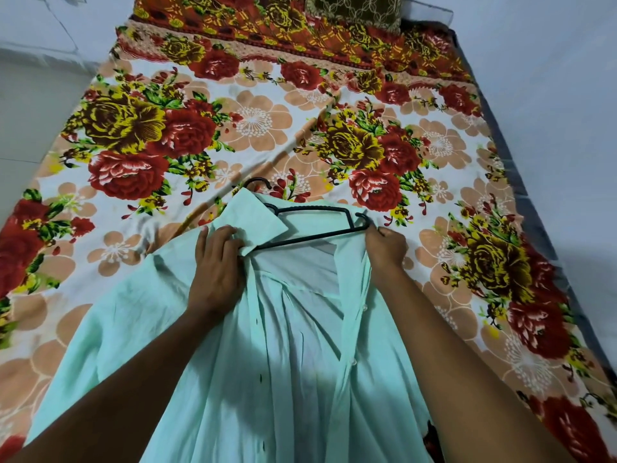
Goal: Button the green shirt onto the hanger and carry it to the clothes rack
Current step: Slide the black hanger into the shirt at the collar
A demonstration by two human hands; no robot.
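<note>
Now I see my left hand (215,262) fingers (230,238) pinching the green shirt (267,362) collar; right hand (384,247) grips the hanger (317,233) end, mid-frame.

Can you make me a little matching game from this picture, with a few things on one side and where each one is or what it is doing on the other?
Things:
1. left hand
2. right hand
3. hanger
4. patterned pillow

States or places:
A. at the far end of the bed
B. black, lying inside the open green shirt
C. grips the shirt's collar
D. grips the shirt's edge at the hanger's end

Pairs: 1-C, 2-D, 3-B, 4-A
</note>
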